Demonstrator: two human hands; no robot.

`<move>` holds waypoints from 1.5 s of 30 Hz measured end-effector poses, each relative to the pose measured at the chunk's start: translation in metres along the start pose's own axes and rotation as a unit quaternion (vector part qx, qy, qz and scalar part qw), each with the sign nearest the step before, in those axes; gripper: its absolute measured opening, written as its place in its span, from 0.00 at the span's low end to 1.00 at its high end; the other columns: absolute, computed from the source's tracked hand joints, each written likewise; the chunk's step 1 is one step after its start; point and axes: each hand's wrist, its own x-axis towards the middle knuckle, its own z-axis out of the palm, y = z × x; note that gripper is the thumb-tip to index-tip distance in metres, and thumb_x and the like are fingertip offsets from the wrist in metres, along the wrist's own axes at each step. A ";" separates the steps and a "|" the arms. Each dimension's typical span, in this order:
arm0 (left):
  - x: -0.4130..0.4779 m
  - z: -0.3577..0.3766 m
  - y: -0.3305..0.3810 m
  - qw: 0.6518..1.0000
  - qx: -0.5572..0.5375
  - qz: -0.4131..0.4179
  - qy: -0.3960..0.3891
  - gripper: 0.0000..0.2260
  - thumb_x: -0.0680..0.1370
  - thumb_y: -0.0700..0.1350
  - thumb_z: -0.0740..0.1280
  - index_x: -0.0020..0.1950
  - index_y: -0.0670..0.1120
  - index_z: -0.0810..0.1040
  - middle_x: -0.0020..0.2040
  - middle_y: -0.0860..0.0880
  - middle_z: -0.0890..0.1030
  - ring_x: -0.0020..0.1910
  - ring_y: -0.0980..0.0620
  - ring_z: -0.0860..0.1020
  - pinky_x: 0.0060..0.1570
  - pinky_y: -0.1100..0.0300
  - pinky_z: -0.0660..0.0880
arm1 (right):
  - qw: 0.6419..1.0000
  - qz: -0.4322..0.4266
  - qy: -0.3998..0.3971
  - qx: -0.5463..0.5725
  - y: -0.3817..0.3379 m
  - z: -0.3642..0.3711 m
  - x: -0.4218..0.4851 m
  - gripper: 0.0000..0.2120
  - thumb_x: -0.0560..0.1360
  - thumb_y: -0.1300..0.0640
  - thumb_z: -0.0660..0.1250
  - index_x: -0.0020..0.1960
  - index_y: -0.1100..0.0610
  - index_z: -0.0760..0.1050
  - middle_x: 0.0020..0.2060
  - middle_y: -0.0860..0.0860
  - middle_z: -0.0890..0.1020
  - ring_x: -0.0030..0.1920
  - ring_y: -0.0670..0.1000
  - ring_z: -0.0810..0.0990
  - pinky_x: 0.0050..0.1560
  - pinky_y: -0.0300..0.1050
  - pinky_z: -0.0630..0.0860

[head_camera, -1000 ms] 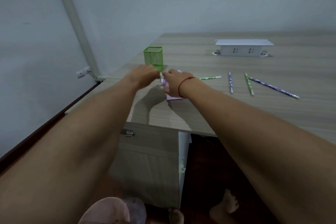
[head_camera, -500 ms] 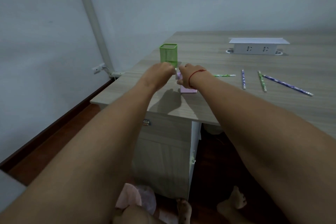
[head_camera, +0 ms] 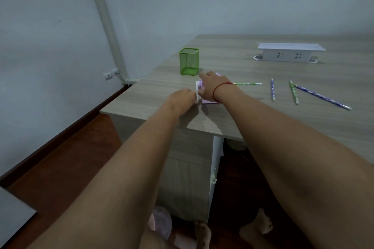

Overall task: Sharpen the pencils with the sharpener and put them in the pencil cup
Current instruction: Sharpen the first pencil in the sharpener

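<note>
Since the earlier frames the left hand (head_camera: 179,99) had dropped lower in the picture. The green mesh pencil cup (head_camera: 189,61), which it had overlapped before, stood clear above both hands. The right hand (head_camera: 210,88) had stayed on the sharpener (head_camera: 209,101).

Just left of centre, the pale purple sharpener sat on the table (head_camera: 263,123) near its front left corner, mostly hidden under the right hand, whose fingers (head_camera: 204,76) were clenched over its top. The left hand's fingers (head_camera: 189,92) were curled onto the white crank (head_camera: 196,92) at the sharpener's left side and seemed to grip it, though the fingertips were hidden. A red string (head_camera: 217,91) circled the right wrist.

From behind that wrist a green pencil (head_camera: 248,83) stuck out to the right, level with the sharpener; whether its tip sat inside could not be told. Right of centre, three more pencils lay flat on the table: a blue pencil (head_camera: 272,90), a second green pencil (head_camera: 293,93) and a long blue pencil (head_camera: 321,97), the last two nearly touching at their upper ends. The pencil cup stood upright just above the sharpener. A white socket box (head_camera: 289,52) sat at the upper right.
</note>
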 end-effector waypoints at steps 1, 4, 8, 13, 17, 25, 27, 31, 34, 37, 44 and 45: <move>0.004 0.000 0.000 1.000 -0.016 -0.014 -0.004 0.11 0.80 0.42 0.59 0.58 0.40 0.78 0.56 0.41 0.79 0.54 0.43 0.79 0.52 0.53 0.75 | 1.000 -0.003 0.004 0.002 0.001 0.001 0.001 0.22 0.76 0.49 0.58 0.68 0.55 0.65 0.69 0.56 0.69 0.68 0.62 0.69 0.65 0.56 0.69; 0.016 -0.003 -0.004 1.000 -0.002 -0.006 -0.001 0.14 0.82 0.45 0.57 0.57 0.39 0.78 0.54 0.40 0.79 0.54 0.42 0.78 0.53 0.52 0.73 | 1.000 -0.016 0.015 0.005 0.005 0.004 0.004 0.21 0.77 0.49 0.58 0.67 0.56 0.66 0.68 0.57 0.70 0.67 0.61 0.70 0.64 0.56 0.68; 0.026 -0.004 -0.014 1.000 0.024 0.020 -0.006 0.14 0.81 0.46 0.57 0.56 0.40 0.78 0.53 0.40 0.80 0.52 0.42 0.79 0.56 0.49 0.75 | 0.999 -0.030 0.033 0.005 0.007 0.005 0.003 0.21 0.76 0.50 0.59 0.66 0.56 0.67 0.67 0.56 0.71 0.64 0.61 0.71 0.62 0.55 0.69; 0.046 -0.023 -0.034 0.994 0.089 0.053 0.026 0.09 0.78 0.43 0.62 0.54 0.42 0.79 0.52 0.41 0.81 0.50 0.40 0.80 0.47 0.50 0.78 | 0.997 -0.043 0.057 -0.008 0.010 0.008 -0.001 0.20 0.76 0.49 0.60 0.67 0.54 0.66 0.67 0.54 0.70 0.61 0.61 0.73 0.59 0.54 0.70; 0.048 -0.043 -0.042 0.986 0.112 0.094 0.086 0.10 0.79 0.43 0.60 0.57 0.45 0.78 0.54 0.40 0.80 0.52 0.38 0.80 0.44 0.51 0.75 | 0.998 -0.021 0.053 -0.022 0.009 0.006 0.001 0.22 0.78 0.49 0.58 0.70 0.52 0.63 0.70 0.53 0.68 0.64 0.62 0.71 0.61 0.54 0.69; 0.030 -0.046 -0.033 0.980 0.082 0.065 0.167 0.12 0.80 0.37 0.57 0.60 0.41 0.76 0.55 0.39 0.78 0.54 0.38 0.77 0.45 0.48 0.74 | 1.000 -0.002 0.000 -0.012 0.008 0.003 0.012 0.27 0.77 0.45 0.61 0.73 0.50 0.60 0.71 0.52 0.67 0.68 0.60 0.69 0.64 0.57 0.70; 0.027 -0.049 -0.031 0.980 0.077 0.060 0.172 0.11 0.81 0.37 0.57 0.59 0.39 0.76 0.55 0.39 0.78 0.54 0.37 0.77 0.46 0.47 0.74 | 1.000 0.002 -0.001 -0.015 0.008 0.003 0.014 0.27 0.77 0.45 0.62 0.73 0.50 0.60 0.70 0.52 0.67 0.68 0.59 0.69 0.64 0.56 0.69; 0.016 -0.052 -0.024 0.982 0.045 0.049 0.174 0.10 0.81 0.38 0.57 0.58 0.37 0.75 0.55 0.37 0.77 0.55 0.37 0.76 0.47 0.46 0.73 | 1.000 0.006 -0.003 -0.012 0.006 0.002 0.014 0.28 0.77 0.46 0.63 0.74 0.49 0.59 0.71 0.52 0.67 0.69 0.59 0.69 0.65 0.56 0.69; 0.006 -0.052 -0.019 0.981 0.004 0.058 0.187 0.09 0.80 0.35 0.59 0.56 0.36 0.77 0.52 0.35 0.78 0.52 0.35 0.77 0.46 0.45 0.73 | 1.000 0.005 -0.005 -0.014 0.005 0.000 0.015 0.28 0.77 0.45 0.63 0.74 0.49 0.60 0.70 0.53 0.68 0.69 0.59 0.69 0.65 0.57 0.70; -0.010 -0.049 -0.010 0.979 -0.033 0.056 0.195 0.08 0.79 0.35 0.61 0.54 0.37 0.78 0.50 0.36 0.79 0.48 0.36 0.79 0.43 0.46 0.75 | 1.000 0.008 -0.009 -0.016 0.005 0.000 0.016 0.26 0.76 0.45 0.63 0.72 0.50 0.62 0.70 0.54 0.68 0.68 0.60 0.69 0.65 0.57 0.70; -0.018 -0.018 0.001 0.993 -0.027 0.011 0.118 0.08 0.80 0.38 0.60 0.56 0.39 0.76 0.48 0.39 0.78 0.45 0.40 0.79 0.43 0.50 0.76 | 0.999 0.006 -0.014 -0.032 0.002 -0.003 0.014 0.25 0.77 0.49 0.64 0.70 0.53 0.63 0.69 0.55 0.68 0.68 0.60 0.69 0.65 0.56 0.70; -0.015 -0.015 0.002 0.995 -0.007 0.001 0.103 0.09 0.80 0.38 0.60 0.56 0.39 0.77 0.49 0.40 0.78 0.47 0.41 0.80 0.45 0.51 0.76 | 0.999 0.004 -0.017 -0.034 0.002 -0.003 0.015 0.25 0.77 0.49 0.63 0.71 0.53 0.63 0.69 0.56 0.68 0.69 0.60 0.69 0.65 0.56 0.69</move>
